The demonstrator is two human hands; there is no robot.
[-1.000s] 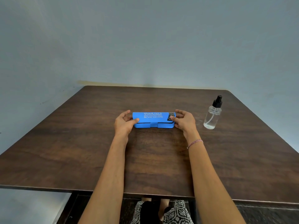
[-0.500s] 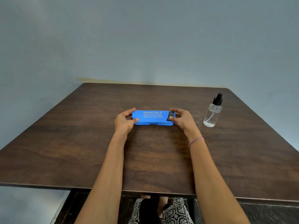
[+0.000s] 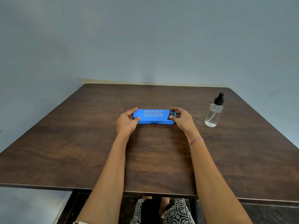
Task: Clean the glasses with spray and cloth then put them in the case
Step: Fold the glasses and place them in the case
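On the table, blue case reads "Bhavik Eye +".

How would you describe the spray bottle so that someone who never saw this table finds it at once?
Start at the dark wooden table and look to its far right side. Right of the blue case stands the spray bottle, upright and untouched. It alone is clear, with a black pump top.

only a spray bottle stands right of the case.
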